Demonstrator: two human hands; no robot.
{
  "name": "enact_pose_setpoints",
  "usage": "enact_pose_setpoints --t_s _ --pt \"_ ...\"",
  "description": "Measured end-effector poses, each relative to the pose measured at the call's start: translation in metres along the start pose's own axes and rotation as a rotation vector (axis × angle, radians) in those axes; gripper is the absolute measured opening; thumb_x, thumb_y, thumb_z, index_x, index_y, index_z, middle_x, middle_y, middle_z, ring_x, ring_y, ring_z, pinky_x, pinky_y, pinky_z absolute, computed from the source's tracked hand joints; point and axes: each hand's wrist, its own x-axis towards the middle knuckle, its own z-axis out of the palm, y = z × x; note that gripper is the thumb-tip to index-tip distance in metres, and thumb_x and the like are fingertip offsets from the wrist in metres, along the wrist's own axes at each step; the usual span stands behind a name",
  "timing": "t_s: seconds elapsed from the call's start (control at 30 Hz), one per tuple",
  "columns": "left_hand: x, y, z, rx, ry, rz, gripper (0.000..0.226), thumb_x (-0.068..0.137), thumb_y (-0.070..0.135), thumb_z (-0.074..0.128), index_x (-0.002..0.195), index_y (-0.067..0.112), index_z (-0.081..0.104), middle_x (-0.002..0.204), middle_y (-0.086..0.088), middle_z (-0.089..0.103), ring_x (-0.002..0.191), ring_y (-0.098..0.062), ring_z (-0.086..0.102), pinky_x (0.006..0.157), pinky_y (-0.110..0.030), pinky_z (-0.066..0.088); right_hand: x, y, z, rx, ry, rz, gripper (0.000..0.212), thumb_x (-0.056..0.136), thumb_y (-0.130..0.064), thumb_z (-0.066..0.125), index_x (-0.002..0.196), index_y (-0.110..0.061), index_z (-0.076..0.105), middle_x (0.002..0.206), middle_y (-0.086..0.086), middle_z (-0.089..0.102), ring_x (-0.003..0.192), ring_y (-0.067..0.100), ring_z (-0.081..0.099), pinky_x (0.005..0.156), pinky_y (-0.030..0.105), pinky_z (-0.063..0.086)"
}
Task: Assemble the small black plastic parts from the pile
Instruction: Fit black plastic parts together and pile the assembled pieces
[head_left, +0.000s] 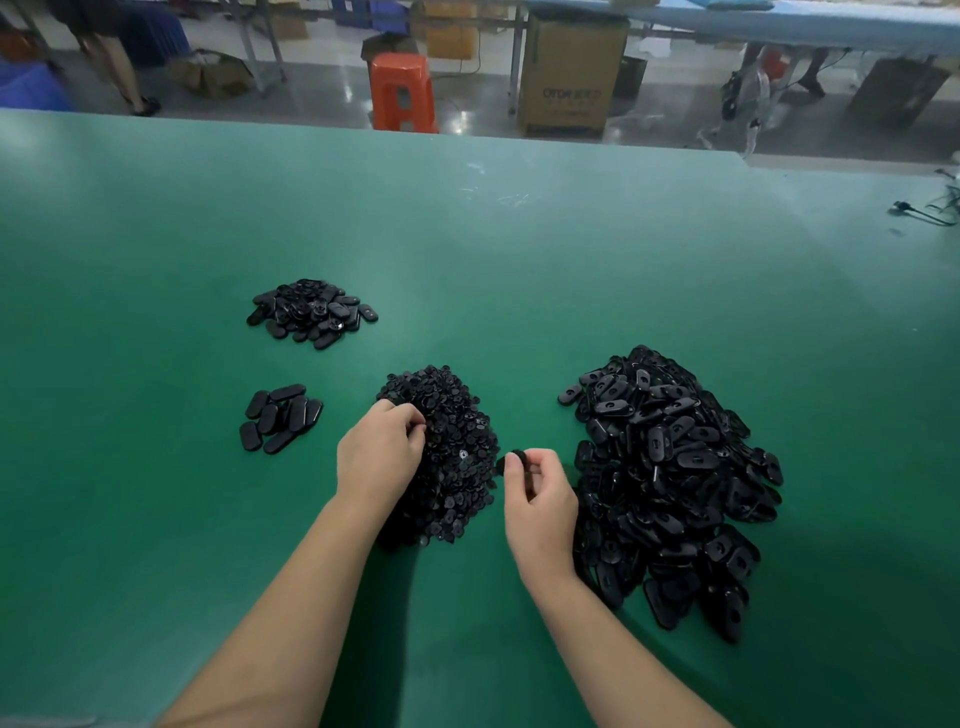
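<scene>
I see my left hand (379, 457) resting on the middle pile of small parts (457, 467), fingers curled into it; whether it holds anything I cannot tell. Just right of that pile, my right hand (540, 499) pinches one small black part (516, 459), with the big pile of oval parts (670, 478) beyond

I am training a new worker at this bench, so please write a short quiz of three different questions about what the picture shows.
1. True or false: the right hand pinches a small black part.
2. Where do the left hand fingers reach?
A. the big pile of oval parts
B. the middle pile of small round parts
C. the orange stool
3. How many separate black heaps lie on the green table?

Key: 1 true; 2 B; 3 four, counting the far left heap and the small near left group.
</scene>
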Motion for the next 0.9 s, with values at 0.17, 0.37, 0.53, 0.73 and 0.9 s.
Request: enact_pose_setpoints --t_s 0.17,0.37,0.53,0.73,0.9 --pt "-0.001 0.002 -0.003 -0.119 0.068 0.003 0.010 0.095 0.024 0.061 0.096 0.025 0.071 0.087 0.010 0.061 0.074 -0.013 0.058 0.062 -0.029 0.044 0.000 0.000 0.002 0.123 -0.005 0.056 0.022 0.099 -0.015 0.061 0.110 -0.035 0.059 0.084 0.001 0.069 0.061 0.010 0.067 0.062 0.024 0.057" --pt "0.001 0.010 -0.009 -0.780 -0.084 -0.194 0.010 0.089 0.015 0.067 0.083 0.023 0.070 0.079 0.004 0.075 0.049 -0.003 0.051 0.049 -0.015 0.038 -0.001 -0.002 0.001 0.192 -0.015 0.068 0.018 0.098 -0.008 0.060 0.108 -0.023 0.065 0.075 -0.004 0.070 0.062 0.010 0.071 0.063 0.022 0.058" --pt "-0.006 0.015 -0.013 -1.287 -0.176 -0.303 0.013 0.093 0.001 0.061 0.088 0.010 0.069 0.084 -0.012 0.074 0.043 -0.012 0.037 0.041 -0.021 0.029 -0.001 -0.004 -0.002 0.205 -0.023 0.064 0.012 0.099 -0.009 0.060 0.098 -0.021 0.058 0.075 0.001 0.072 0.065 0.009 0.072 0.062 0.018 0.055" --pt "-0.011 0.022 -0.016 -1.414 -0.231 -0.293 0.018 0.095 0.001 0.063 0.107 0.008 0.074 0.086 -0.013 0.074 0.045 -0.010 0.040 0.043 -0.020 0.034 -0.001 -0.002 -0.001 0.222 -0.025 0.052 0.012 0.101 -0.008 0.055 0.094 -0.017 0.054 0.082 0.000 0.072 0.071 0.009 0.074 0.064 0.018 0.056" --pt "-0.014 0.028 -0.018 -1.426 -0.263 -0.294 0.014 0.094 -0.004 0.062 0.104 0.003 0.071 0.092 -0.017 0.076 0.044 -0.009 0.044 0.041 -0.021 0.038 0.001 0.003 0.003 0.200 -0.003 0.040 0.020 0.104 -0.009 0.047 0.107 -0.027 0.056 0.089 -0.008 0.073 0.082 0.005 0.074 0.077 0.021 0.057"
